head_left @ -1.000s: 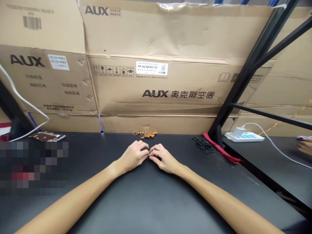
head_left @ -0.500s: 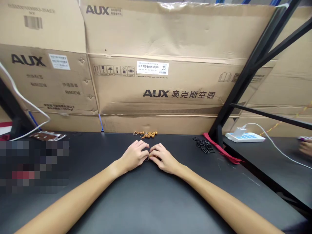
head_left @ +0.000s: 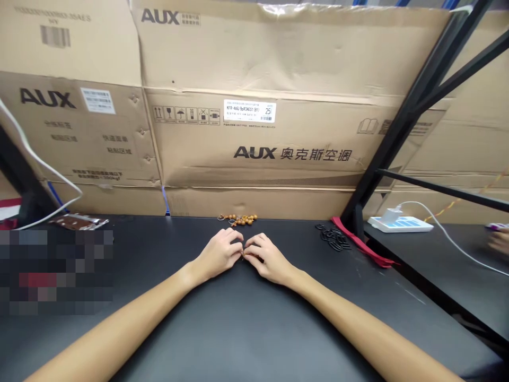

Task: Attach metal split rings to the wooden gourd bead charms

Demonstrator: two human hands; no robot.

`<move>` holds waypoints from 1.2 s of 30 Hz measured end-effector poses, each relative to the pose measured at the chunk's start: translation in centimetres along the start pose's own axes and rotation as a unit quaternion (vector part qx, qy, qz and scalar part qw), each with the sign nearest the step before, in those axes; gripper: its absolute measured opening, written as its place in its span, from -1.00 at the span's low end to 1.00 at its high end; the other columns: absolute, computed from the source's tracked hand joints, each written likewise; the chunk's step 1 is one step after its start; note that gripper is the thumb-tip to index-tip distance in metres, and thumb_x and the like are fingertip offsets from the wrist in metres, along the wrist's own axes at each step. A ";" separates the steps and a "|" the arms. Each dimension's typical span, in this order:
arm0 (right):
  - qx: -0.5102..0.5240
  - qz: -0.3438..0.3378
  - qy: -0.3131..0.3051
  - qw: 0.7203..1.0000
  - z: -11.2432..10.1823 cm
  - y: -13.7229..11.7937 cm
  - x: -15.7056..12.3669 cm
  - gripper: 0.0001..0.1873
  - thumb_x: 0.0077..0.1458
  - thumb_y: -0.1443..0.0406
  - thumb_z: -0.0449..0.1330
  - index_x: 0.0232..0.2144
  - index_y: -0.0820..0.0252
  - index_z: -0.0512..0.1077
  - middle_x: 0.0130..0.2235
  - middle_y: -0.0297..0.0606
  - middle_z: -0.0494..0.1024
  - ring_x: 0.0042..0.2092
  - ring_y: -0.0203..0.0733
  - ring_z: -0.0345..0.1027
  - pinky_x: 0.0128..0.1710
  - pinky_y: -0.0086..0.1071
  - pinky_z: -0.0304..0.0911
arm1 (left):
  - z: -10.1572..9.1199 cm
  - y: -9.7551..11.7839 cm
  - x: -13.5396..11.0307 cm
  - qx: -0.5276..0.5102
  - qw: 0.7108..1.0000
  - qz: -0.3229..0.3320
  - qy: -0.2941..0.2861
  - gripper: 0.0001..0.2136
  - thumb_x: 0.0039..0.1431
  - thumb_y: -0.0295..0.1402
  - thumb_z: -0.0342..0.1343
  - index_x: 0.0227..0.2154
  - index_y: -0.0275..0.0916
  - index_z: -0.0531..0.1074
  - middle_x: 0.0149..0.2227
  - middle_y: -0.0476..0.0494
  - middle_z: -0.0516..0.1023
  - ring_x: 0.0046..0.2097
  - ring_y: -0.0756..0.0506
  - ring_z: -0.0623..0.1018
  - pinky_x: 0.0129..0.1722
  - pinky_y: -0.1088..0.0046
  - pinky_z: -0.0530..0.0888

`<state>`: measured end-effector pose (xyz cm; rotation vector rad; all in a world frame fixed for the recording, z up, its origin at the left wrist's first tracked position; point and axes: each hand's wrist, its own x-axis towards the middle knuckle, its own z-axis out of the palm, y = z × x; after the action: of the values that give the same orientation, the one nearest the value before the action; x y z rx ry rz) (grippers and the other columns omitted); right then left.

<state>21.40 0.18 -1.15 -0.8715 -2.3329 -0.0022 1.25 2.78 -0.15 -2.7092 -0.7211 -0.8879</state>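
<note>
Close together over the black table, my left hand (head_left: pixel 223 251) and my right hand (head_left: pixel 265 258) meet at the fingertips. Both are closed in a pinch on a small beaded keychain (head_left: pixel 245 255), of which only a brown sliver shows between the fingers. Most of it is hidden by my right hand. Just behind them, against the cardboard, lies a small heap of wooden-bead keychains (head_left: pixel 243 219) with metal rings.
Black oval links (head_left: pixel 334 239) lie in a pile at the right, beside a red strap (head_left: pixel 360 244). A black metal post (head_left: pixel 401 127) rises there. Further right are a white power strip (head_left: pixel 400 225) and another person's hand (head_left: pixel 500 240). Cardboard boxes (head_left: pixel 254 175) wall off the back.
My hands have stayed in nearly the same place, with slight finger movement. The ring and brown beads that showed between the fingertips are now more hidden.
</note>
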 end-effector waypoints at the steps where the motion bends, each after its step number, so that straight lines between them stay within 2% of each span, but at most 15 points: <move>1: -0.001 -0.004 -0.001 1.000 0.0 0.0 0.0 -0.79 0.25 0.30 0.04 -0.27 0.13 0.49 -0.18 -0.17 0.44 -0.11 -0.11 0.22 -0.08 -0.18 0.24 | 0.1 -0.1 0.0 -0.010 1.000 -0.007 0.003 -0.85 0.21 -0.44 0.05 -0.43 -0.22 0.49 -0.17 -0.14 0.47 -0.19 -0.10 0.41 -0.16 0.32 0.35; 3: -0.011 -0.020 -0.006 1.000 0.0 -0.1 0.0 -0.79 0.25 0.30 0.03 -0.27 0.13 0.49 -0.16 -0.15 0.44 -0.10 -0.11 0.21 -0.07 -0.18 0.23 | 0.3 -0.4 0.0 -0.049 0.998 -0.039 0.016 -0.86 0.16 -0.44 0.10 -0.48 -0.21 0.51 -0.21 -0.11 0.49 -0.20 -0.09 0.41 -0.16 0.34 0.36; 6: -0.041 -0.047 -0.021 0.998 -0.2 -0.3 0.0 -0.80 0.24 0.31 0.04 -0.26 0.15 0.48 -0.13 -0.14 0.43 -0.09 -0.11 0.20 -0.07 -0.18 0.21 | 0.6 -1.1 0.0 -0.111 0.984 -0.134 0.041 -0.87 0.05 -0.48 0.17 -0.57 -0.21 0.51 -0.26 -0.07 0.51 -0.21 -0.07 0.44 -0.16 0.37 0.39; 8: -0.057 -0.050 -0.029 0.997 -0.2 -0.3 0.0 -0.82 0.23 0.31 0.06 -0.27 0.15 0.47 -0.13 -0.14 0.43 -0.09 -0.12 0.20 -0.08 -0.19 0.19 | 0.7 -1.6 0.1 -0.126 0.971 -0.202 0.037 -0.87 0.01 -0.48 0.19 -0.60 -0.21 0.51 -0.27 -0.06 0.52 -0.21 -0.08 0.47 -0.17 0.36 0.40; 10: -0.062 -0.034 -0.031 0.997 -0.2 -0.3 0.0 -0.82 0.23 0.30 0.06 -0.29 0.15 0.47 -0.14 -0.15 0.43 -0.09 -0.13 0.20 -0.08 -0.21 0.19 | 0.6 -1.9 0.2 -0.129 0.962 -0.241 0.017 -0.89 -0.01 -0.46 0.20 -0.60 -0.22 0.51 -0.29 -0.07 0.54 -0.22 -0.10 0.49 -0.16 0.34 0.41; 14: -0.058 0.010 -0.030 0.998 -0.3 0.1 -0.1 -0.82 0.23 0.31 0.06 -0.30 0.17 0.47 -0.17 -0.16 0.42 -0.10 -0.14 0.21 -0.10 -0.24 0.19 | 0.6 -2.6 0.1 -0.154 0.948 -0.279 -0.018 -0.96 -0.02 -0.40 0.20 -0.48 -0.21 0.54 -0.32 -0.08 0.56 -0.23 -0.10 0.52 -0.16 0.36 0.42; 18: -0.059 0.037 -0.034 0.997 -0.5 0.3 -0.1 -0.82 0.23 0.31 0.06 -0.28 0.15 0.47 -0.18 -0.17 0.43 -0.12 -0.15 0.21 -0.12 -0.26 0.19 | 0.2 -3.5 -0.3 -0.189 0.926 -0.324 -0.041 -0.83 0.01 -0.36 0.16 -0.29 -0.23 0.53 -0.26 -0.09 0.56 -0.27 -0.09 0.53 -0.26 0.42 0.46; 20: -0.060 0.048 -0.034 0.996 -0.5 0.3 -0.1 -0.85 0.22 0.29 0.08 -0.26 0.14 0.46 -0.18 -0.19 0.43 -0.13 -0.15 0.22 -0.13 -0.26 0.19 | -0.1 -3.8 -0.5 -0.199 0.928 -0.311 -0.050 -0.80 0.06 -0.34 0.13 -0.24 -0.24 0.50 -0.23 -0.11 0.55 -0.26 -0.08 0.52 -0.27 0.43 0.46; 22: -0.064 0.057 -0.031 0.996 -0.5 0.3 -0.1 -0.86 0.20 0.25 0.12 -0.24 0.13 0.45 -0.19 -0.20 0.43 -0.13 -0.16 0.22 -0.13 -0.27 0.19 | -0.4 -3.9 -0.7 -0.190 0.947 -0.252 -0.062 -0.81 0.10 -0.30 0.11 -0.23 -0.22 0.49 -0.21 -0.11 0.54 -0.20 -0.09 0.51 -0.19 0.40 0.45; 24: -0.071 0.067 -0.027 0.995 -0.4 0.4 -0.2 -0.84 0.18 0.21 0.15 -0.24 0.14 0.44 -0.20 -0.21 0.43 -0.15 -0.16 0.23 -0.14 -0.27 0.19 | -0.5 -3.9 -0.8 -0.162 0.967 -0.181 -0.072 -0.85 0.14 -0.27 0.10 -0.30 -0.20 0.49 -0.22 -0.11 0.53 -0.16 -0.10 0.48 -0.09 0.35 0.40; 26: -0.078 0.080 -0.025 0.993 -0.3 0.7 -0.3 -0.84 0.17 0.20 0.15 -0.27 0.16 0.43 -0.23 -0.21 0.42 -0.19 -0.17 0.24 -0.17 -0.29 0.21 | -0.5 -4.1 -1.0 -0.121 0.979 -0.148 -0.075 -0.86 0.17 -0.28 0.07 -0.38 -0.21 0.48 -0.25 -0.11 0.52 -0.16 -0.11 0.46 -0.06 0.32 0.37; 33: -0.087 0.146 -0.007 0.986 0.4 2.7 -0.2 -0.88 0.22 0.27 0.08 -0.32 0.16 0.39 -0.28 -0.25 0.38 -0.24 -0.22 0.28 -0.25 -0.38 0.25 | -0.2 -5.2 -1.2 0.059 0.976 -0.201 -0.057 -0.87 0.19 -0.41 -0.04 -0.41 -0.26 0.39 -0.32 -0.17 0.48 -0.23 -0.15 0.43 -0.19 0.31 0.35; 36: -0.101 0.155 0.000 0.983 0.5 3.1 0.0 -0.91 0.21 0.27 0.10 -0.29 0.15 0.39 -0.27 -0.24 0.39 -0.21 -0.19 0.28 -0.25 -0.37 0.25 | 0.0 -5.5 -0.5 0.103 0.978 -0.170 -0.071 -0.84 0.20 -0.41 -0.05 -0.26 -0.29 0.41 -0.21 -0.25 0.50 -0.15 -0.20 0.44 -0.14 0.26 0.33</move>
<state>22.89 2.70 -2.19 -1.3278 -2.1993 -0.1091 -1.90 7.35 -0.25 -2.5237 -1.2595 -0.6437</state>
